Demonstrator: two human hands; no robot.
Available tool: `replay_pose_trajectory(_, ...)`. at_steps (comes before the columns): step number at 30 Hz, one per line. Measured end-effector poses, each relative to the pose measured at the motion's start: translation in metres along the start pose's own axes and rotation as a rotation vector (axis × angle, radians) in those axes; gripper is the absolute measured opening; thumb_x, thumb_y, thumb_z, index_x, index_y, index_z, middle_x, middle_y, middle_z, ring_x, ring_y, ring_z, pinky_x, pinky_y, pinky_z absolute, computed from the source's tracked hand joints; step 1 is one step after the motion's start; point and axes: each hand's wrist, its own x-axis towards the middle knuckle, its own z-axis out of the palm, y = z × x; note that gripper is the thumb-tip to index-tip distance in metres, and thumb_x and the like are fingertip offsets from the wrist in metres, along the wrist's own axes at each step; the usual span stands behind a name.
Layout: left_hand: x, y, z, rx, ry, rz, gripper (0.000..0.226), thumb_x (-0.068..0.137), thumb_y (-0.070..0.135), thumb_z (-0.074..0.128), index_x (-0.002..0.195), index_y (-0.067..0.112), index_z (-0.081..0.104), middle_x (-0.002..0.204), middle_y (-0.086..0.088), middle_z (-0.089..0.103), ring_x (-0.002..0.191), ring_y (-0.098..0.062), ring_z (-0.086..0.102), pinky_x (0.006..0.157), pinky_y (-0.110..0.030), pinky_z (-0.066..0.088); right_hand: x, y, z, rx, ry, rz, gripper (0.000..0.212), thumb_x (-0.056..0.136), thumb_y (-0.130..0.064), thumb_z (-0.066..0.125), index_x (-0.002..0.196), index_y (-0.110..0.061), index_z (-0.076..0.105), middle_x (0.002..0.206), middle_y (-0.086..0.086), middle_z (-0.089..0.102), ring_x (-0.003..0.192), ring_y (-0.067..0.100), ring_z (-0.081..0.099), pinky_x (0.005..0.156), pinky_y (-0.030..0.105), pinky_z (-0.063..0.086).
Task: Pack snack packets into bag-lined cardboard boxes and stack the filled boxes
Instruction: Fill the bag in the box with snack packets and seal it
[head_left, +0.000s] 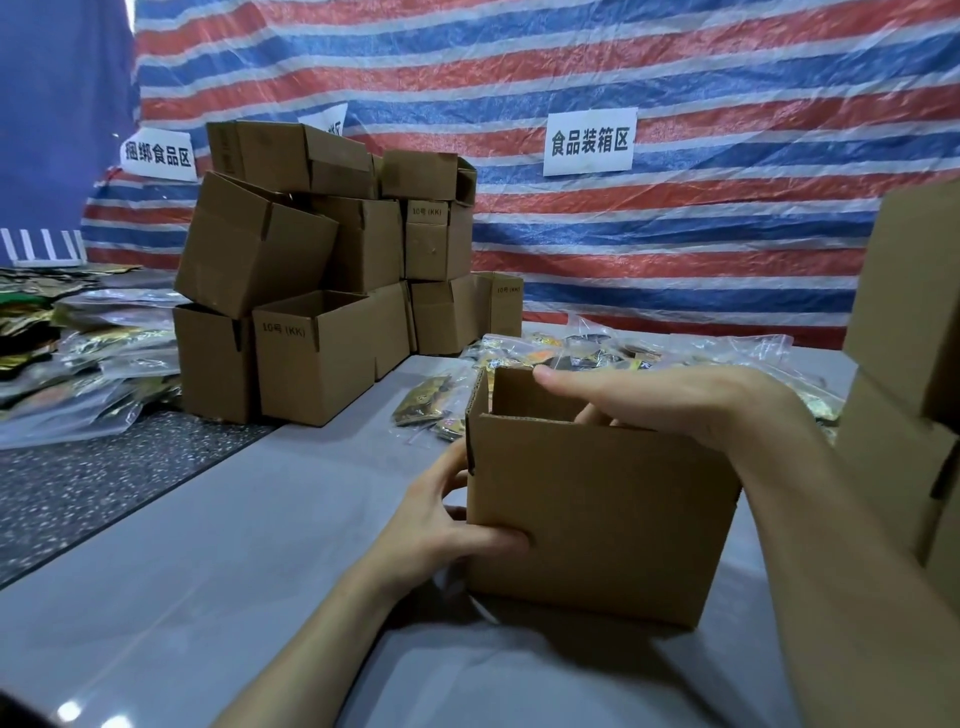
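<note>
"While the left hand pinches the cardboard box at its near left corner, thumb on the front face and fingers round the side, what is the right hand doing?"

"It comes over the box's open top from the right, thumb stretched across the opening, fingers dipped inside behind the front wall. I can't tell whether they hold anything in there. No bag liner shows at the rim."

"And the snack packets?"

"Lying in clear sleeves just behind the box, with a few more off its far left corner. I see none inside."

"What could go wrong?"

"The box looks light, so a hard press on one wall could tilt it or buckle the card. The right forearm passes close to the stacked boxes just right of the box, and a swung elbow might topple them. Shoving the box away would plough into the packets."

"Where is the room?"

"Left of the box and on its near side, where only grey table shows. The table's edge runs diagonally well to the left, with a dark speckled surface beyond. The pile of empty boxes stands far behind and left."
</note>
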Motion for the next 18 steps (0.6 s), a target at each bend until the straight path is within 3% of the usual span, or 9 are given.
replay_pose_trajectory(3, 0.0, -0.001, 0.0, -0.004, 0.003, -0.003, 0.077, 0.054, 0.03, 0.092, 0.123, 0.046, 0.062, 0.115, 0.01, 0.071, 0.111, -0.012, 0.064, 0.08, -0.02, 0.055, -0.003, 0.002, -0.006, 0.059, -0.008, -0.022, 0.088, 0.05, -0.093, 0.039, 0.099, -0.028, 0.074, 0.1, -0.004, 0.074, 0.098, 0.016, 0.07, 0.101, 0.041, 0.05)
replay_pose_trajectory(7, 0.0, -0.002, -0.001, -0.01, -0.007, 0.001, 0.076, 0.055, 0.027, 0.092, 0.123, 0.044, 0.063, 0.113, 0.01, 0.072, 0.108, -0.009, 0.066, 0.08, -0.019, 0.055, -0.007, 0.005, -0.01, 0.014, 0.058, 0.029, 0.101, 0.046, -0.097, 0.032, 0.101, -0.024, 0.075, 0.102, 0.001, 0.077, 0.094, 0.019, 0.074, 0.095, 0.041, 0.056)
replay_pose_trajectory(12, -0.001, 0.0, -0.002, -0.013, -0.029, 0.008, 0.075, 0.057, 0.027, 0.092, 0.123, 0.047, 0.062, 0.117, 0.011, 0.071, 0.112, -0.007, 0.065, 0.081, -0.018, 0.054, -0.011, 0.009, -0.014, -0.033, 0.023, 0.101, 0.107, 0.036, -0.1, 0.038, 0.096, -0.022, 0.079, 0.095, 0.002, 0.079, 0.091, 0.02, 0.075, 0.096, 0.044, 0.056)
replay_pose_trajectory(15, -0.001, 0.0, -0.001, -0.008, -0.039, 0.007, 0.073, 0.057, 0.026, 0.092, 0.121, 0.046, 0.063, 0.115, 0.01, 0.072, 0.11, -0.009, 0.066, 0.081, -0.018, 0.055, -0.009, 0.006, -0.011, -0.029, -0.021, 0.092, 0.093, 0.057, -0.096, 0.037, 0.093, -0.022, 0.081, 0.091, 0.001, 0.079, 0.087, 0.018, 0.075, 0.092, 0.038, 0.056)
replay_pose_trajectory(18, 0.0, -0.002, -0.001, 0.004, -0.025, 0.004, 0.071, 0.056, 0.026, 0.091, 0.118, 0.047, 0.064, 0.111, 0.011, 0.072, 0.106, -0.008, 0.067, 0.079, -0.018, 0.055, -0.005, 0.004, -0.007, 0.013, -0.081, 0.078, 0.079, 0.081, -0.084, 0.035, 0.099, -0.022, 0.079, 0.093, 0.0, 0.078, 0.091, 0.018, 0.074, 0.099, 0.039, 0.055)
